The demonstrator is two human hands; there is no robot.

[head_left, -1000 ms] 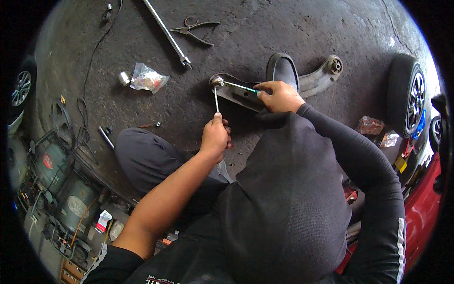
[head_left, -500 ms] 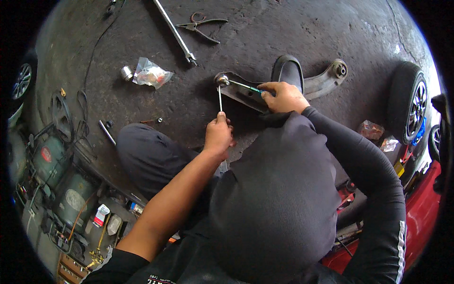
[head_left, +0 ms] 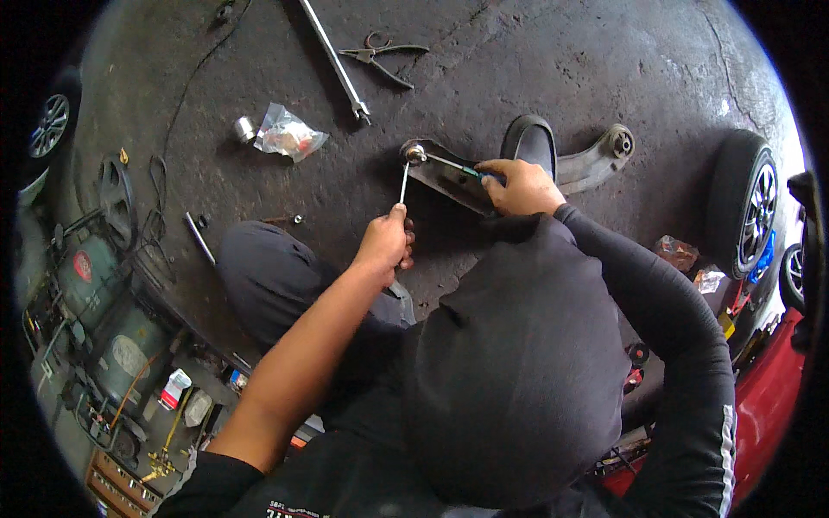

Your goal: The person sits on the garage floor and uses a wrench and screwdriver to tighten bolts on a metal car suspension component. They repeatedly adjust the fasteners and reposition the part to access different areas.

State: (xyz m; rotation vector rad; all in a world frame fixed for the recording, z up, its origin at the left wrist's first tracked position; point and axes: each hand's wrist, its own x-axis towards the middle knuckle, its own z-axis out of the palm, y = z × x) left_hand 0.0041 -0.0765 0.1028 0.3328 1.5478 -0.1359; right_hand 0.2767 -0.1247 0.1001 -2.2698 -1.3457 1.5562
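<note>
A suspension control arm [head_left: 594,172] lies on the floor, with a dark shoe [head_left: 530,140] across its middle. At its left end is a round ball joint [head_left: 414,154] with a shiny metal part on top. My left hand [head_left: 385,243] is closed on a tool with a slim metal shaft [head_left: 404,185], its handle hidden in the fist; the tip meets the joint's near side. My right hand [head_left: 523,187] grips a screwdriver [head_left: 452,164] by its blue-green handle, and its shaft reaches the joint from the right.
Beyond the joint lie a long wrench [head_left: 332,59], pliers [head_left: 380,61], a clear plastic bag [head_left: 290,134] and a metal cylinder [head_left: 244,129]. A nut [head_left: 298,219] is near my left knee. Tanks [head_left: 90,274] stand at left; a wheel [head_left: 749,205] and red bodywork [head_left: 767,410] at right.
The whole view has shifted slightly, so the floor items appear further right and lower. Both tools still meet at the ball joint, and both hands keep their grips.
</note>
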